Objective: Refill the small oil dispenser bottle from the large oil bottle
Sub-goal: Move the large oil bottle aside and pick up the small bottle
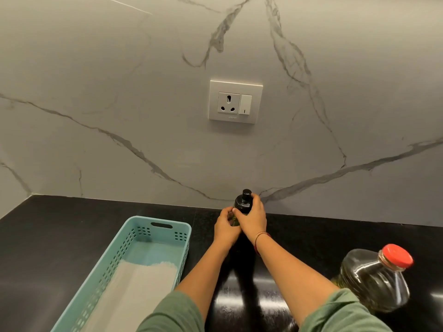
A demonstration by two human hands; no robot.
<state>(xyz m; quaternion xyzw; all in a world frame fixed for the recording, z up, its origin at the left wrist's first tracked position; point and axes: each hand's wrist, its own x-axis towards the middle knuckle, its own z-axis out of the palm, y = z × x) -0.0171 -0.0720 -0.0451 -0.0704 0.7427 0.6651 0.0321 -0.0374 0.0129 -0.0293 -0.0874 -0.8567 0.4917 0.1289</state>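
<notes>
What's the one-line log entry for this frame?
left hand: holds small dispenser bottle | right hand: grips its black top | large oil bottle: red cap on, untouched | pour: not started

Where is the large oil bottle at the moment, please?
In the head view the oil bottle stands lower right on the black counter, red cap on, just right of the right forearm, apart from the dispenser near the wall.

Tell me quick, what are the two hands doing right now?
Left hand: grips the body of the small dispenser bottle.
Right hand: grips the same bottle higher up, around its black top.
</notes>
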